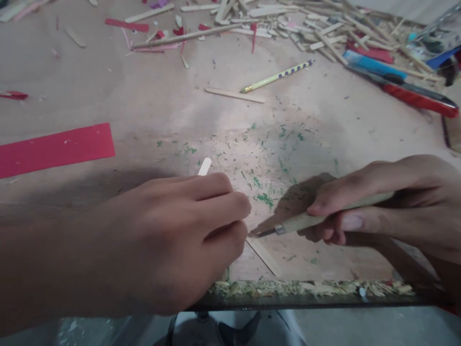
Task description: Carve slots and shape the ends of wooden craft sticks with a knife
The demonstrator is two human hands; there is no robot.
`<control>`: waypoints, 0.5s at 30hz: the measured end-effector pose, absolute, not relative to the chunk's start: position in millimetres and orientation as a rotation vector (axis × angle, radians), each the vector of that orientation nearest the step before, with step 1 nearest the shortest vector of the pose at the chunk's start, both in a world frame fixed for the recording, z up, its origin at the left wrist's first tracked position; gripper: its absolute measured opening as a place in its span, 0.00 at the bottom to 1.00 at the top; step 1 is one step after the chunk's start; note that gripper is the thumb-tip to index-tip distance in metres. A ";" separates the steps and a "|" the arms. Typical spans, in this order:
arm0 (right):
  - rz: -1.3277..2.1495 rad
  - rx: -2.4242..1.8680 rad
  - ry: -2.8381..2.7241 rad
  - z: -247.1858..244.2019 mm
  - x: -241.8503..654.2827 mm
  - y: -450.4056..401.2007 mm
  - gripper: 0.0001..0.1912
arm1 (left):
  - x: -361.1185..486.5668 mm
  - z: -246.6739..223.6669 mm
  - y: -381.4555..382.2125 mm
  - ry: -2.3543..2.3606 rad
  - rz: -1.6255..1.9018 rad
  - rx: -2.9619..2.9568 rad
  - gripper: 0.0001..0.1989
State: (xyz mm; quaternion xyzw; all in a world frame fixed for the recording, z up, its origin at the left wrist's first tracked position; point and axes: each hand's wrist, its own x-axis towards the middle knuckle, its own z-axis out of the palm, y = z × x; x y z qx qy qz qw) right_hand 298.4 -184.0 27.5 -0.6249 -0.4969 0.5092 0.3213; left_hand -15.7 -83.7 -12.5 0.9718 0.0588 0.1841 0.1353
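Note:
A pale wooden craft stick (264, 257) lies slantwise near the table's front edge, its middle covered by my left hand (187, 235). The hand's fingers are bent and pressed down on it, and a rounded white end (205, 166) shows beyond them. On the right, my right hand (382, 202) is closed round a light wooden-handled carving tool (302, 223). The tool's metal tip points left and meets the stick beside my left fingertips; whether it cuts into the wood cannot be made out.
Green shavings (264, 198) dot the table (154, 105). Ahead lie a dotted pencil (277, 77) and a loose stick (234, 95). A red strip (57, 148) is at left; a red-and-black cutter (418, 96) and a heap of sticks (324, 29) lie at the back right.

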 end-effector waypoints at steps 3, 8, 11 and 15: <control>1.363 -1.639 -1.308 29.6 299.8 -181.8 0.25 | -16.7 -13.3 -85.6 0.179 0.542 2.809 0.12; 1.400 -1.630 -1.307 33.9 300.9 -179.6 0.16 | -16.3 -12.4 -85.7 0.149 0.520 2.823 0.14; 1.287 -1.654 -1.364 32.3 303.1 -185.2 0.15 | -15.9 -11.3 -84.9 0.140 0.530 2.822 0.13; 0.951 -1.796 -1.448 33.8 306.4 -199.3 0.16 | -14.2 -10.4 -88.1 0.218 0.599 2.711 0.13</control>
